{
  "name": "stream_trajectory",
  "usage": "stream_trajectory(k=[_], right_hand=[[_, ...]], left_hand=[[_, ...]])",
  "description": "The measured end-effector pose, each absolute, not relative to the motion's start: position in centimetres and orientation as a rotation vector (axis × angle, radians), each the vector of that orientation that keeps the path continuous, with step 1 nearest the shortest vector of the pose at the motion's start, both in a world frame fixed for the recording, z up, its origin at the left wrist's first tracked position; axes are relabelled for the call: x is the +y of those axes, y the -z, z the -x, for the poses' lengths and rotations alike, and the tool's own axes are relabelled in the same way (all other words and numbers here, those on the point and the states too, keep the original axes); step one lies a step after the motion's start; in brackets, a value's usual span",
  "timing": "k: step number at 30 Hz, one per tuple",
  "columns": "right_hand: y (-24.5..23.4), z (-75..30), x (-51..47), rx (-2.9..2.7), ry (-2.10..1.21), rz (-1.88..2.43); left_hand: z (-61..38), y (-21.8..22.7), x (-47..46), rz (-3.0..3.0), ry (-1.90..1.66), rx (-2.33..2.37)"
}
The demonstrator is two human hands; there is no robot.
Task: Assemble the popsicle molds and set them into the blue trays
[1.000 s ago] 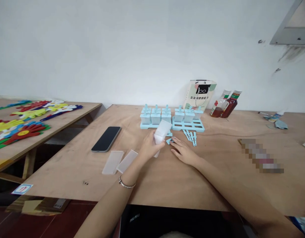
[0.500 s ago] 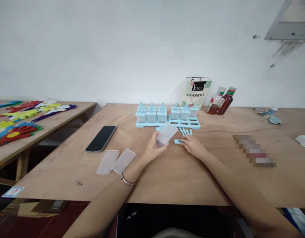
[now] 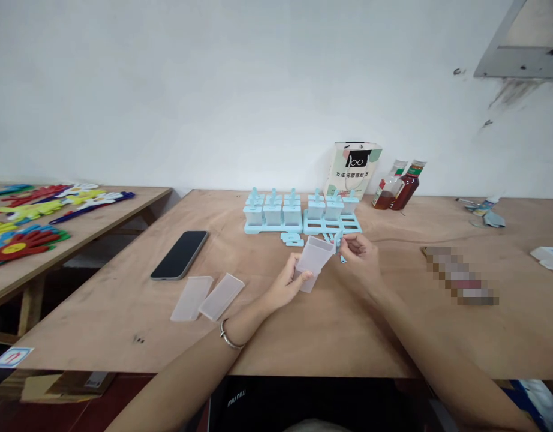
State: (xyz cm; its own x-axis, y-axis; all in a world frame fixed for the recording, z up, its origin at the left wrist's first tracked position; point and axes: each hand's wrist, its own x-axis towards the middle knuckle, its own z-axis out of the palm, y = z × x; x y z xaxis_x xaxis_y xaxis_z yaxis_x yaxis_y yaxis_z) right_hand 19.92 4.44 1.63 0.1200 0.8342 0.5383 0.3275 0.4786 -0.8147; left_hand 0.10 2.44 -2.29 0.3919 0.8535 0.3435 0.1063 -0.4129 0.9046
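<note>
A translucent popsicle mold (image 3: pixel 315 257) is tilted in my left hand (image 3: pixel 288 282), its wide end up and to the right. My right hand (image 3: pixel 361 257) pinches a light blue popsicle-mold lid (image 3: pixel 337 240) beside the mold's upper right corner. Whether the lid touches the mold I cannot tell. Loose light blue pieces (image 3: pixel 292 239) lie on the table behind the mold. Farther back stand a left blue rack (image 3: pixel 273 229) full of lidded molds and a right blue rack (image 3: pixel 333 231) with bare slots at its front. Two more translucent molds (image 3: pixel 192 298) lie at the left.
A black phone (image 3: pixel 180 255) lies left of the loose molds. Behind the racks stand a paper bag (image 3: pixel 352 171) and two bottles of reddish-brown liquid (image 3: pixel 406 189). A blurred-out object (image 3: pixel 459 276) rests at the right. Colourful hand-shaped items (image 3: pixel 24 246) lie on another table.
My right hand has lifted a light blue lid from the table and brought it to the mold. My left hand has turned the mold and brought it slightly right and lower.
</note>
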Motion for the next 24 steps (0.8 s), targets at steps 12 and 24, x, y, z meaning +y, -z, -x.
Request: stream_trajectory(k=[12, 24], right_hand=[[-4.2, -18.6, 2.4, -1.607, -0.679, 0.797], [-3.7, -18.0, 2.7, -1.653, -0.604, 0.685]], left_hand=[[-0.3, 2.6, 2.2, -1.783, -1.109, 0.839], [-0.2, 2.3, 2.1, -1.818, -1.111, 0.872]])
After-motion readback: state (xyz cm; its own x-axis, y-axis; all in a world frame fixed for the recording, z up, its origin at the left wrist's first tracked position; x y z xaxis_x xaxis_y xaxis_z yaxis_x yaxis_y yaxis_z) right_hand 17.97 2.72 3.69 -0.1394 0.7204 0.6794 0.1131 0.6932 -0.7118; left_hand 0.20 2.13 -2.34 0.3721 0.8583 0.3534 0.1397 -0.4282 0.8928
